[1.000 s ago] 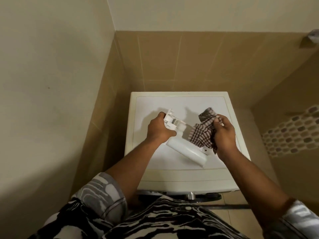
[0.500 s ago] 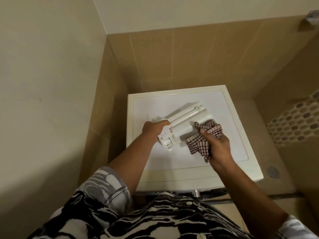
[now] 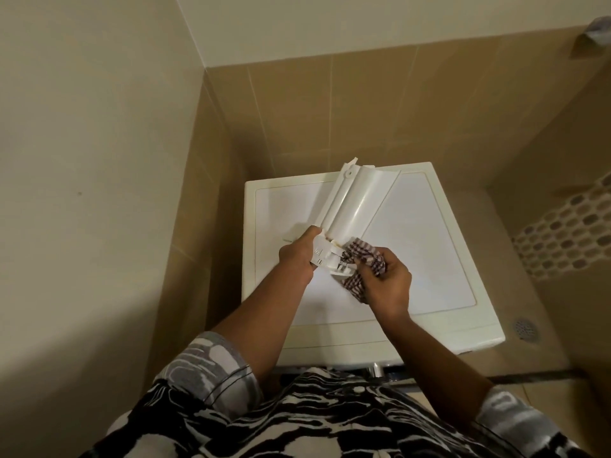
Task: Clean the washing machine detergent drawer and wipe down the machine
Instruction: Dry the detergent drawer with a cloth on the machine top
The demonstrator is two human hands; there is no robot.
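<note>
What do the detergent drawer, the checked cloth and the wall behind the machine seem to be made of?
The detergent drawer looks like moulded white plastic, glossy: a bright highlight runs along its curved face. The cloth seems woven fabric, probably cotton, matte: checked pattern, soft folds. The wall behind appears tiled, likely ceramic, satin: straight grout lines show.

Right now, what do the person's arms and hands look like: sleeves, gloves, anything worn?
Both are bare: the left hand and right hand show no gloves, and no rings or watch that I can see. The left sleeve and right sleeve are short, ending near the elbow, in a grey-and-white wavy print.
</note>
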